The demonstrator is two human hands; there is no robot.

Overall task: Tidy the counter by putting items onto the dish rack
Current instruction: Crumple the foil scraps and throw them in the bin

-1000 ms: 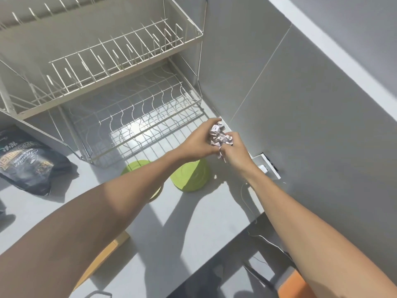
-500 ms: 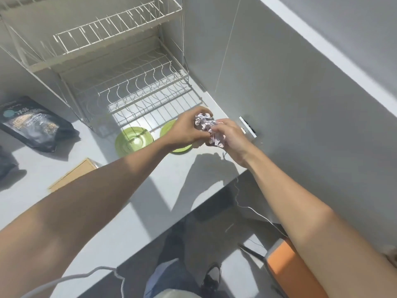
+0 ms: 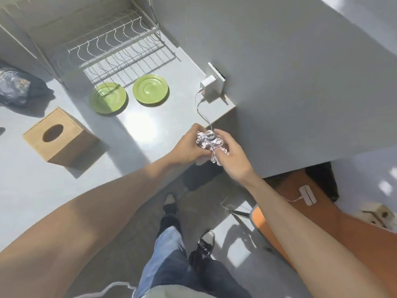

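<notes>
A crumpled ball of silver foil [image 3: 208,142] is held between both hands, just past the counter's front right corner. My left hand [image 3: 189,145] grips its left side and my right hand [image 3: 231,153] pinches its right and lower part. Two green plates [image 3: 107,97] [image 3: 150,89] lie flat on the grey counter [image 3: 64,190] in front of the white wire dish rack [image 3: 111,50], whose lower shelf holds nothing.
A wooden tissue box [image 3: 58,136] sits on the counter's left. A dark bag [image 3: 15,84] lies at the far left. A white charger [image 3: 209,87] with its cable is plugged in at the wall. An orange stool [image 3: 322,216] stands on the floor to the right.
Both hands have drawn back with the foil ball, from in front of the rack to the counter's front edge. The view has tilted down; both plates are uncovered and my legs show.
</notes>
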